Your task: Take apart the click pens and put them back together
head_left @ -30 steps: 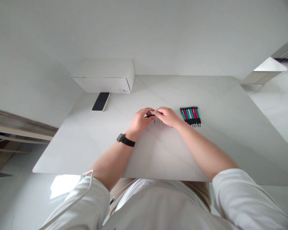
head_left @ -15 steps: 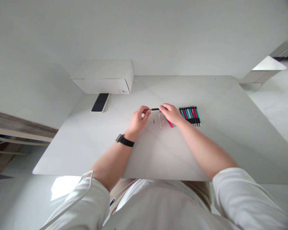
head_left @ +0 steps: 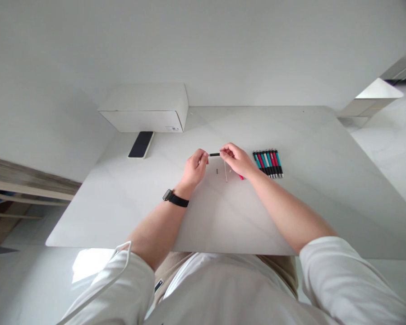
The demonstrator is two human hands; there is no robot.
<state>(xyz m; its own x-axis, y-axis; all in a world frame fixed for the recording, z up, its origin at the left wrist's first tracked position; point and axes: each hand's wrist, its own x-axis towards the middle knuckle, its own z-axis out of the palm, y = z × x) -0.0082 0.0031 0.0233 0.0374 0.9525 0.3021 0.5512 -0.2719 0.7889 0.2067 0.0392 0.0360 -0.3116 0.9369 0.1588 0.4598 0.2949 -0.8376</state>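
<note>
Nearest, a white T-shirt (head_left: 240, 289) and its sleeves meet the edge of the smooth white table (head_left: 203, 221), and a black-strapped watch (head_left: 176, 198) circles the left wrist. Further in, loose parts lie below the hands: a slim pale rod like a pen refill (head_left: 226, 173), pointing roughly away from the body; a short grey piece, perhaps a spring (head_left: 217, 171), to its left; and the end of a glossy red tube (head_left: 241, 177) to its right, the rest covered by the right hand. A tiny pale bit beside the rod is too small to make out.

Just beyond these, a short black cylinder (head_left: 214, 155) spans the gap between the hands, its long axis running side to side, almost square across the rod. The left hand (head_left: 195, 166) has thumb and forefinger closed around its left end, and the right hand (head_left: 236, 159) pinches its right end, so neither is nearer to it. Whether anything else sits in the right fingers I cannot tell.

To the right of that hand, well clear of the cylinder, a row of turquoise, red and white pens with black grips (head_left: 269, 164) lies side by side. Farther left are a dark-screened phone (head_left: 141, 145) and, behind it, a white cardboard box (head_left: 142, 121) near the wall.
</note>
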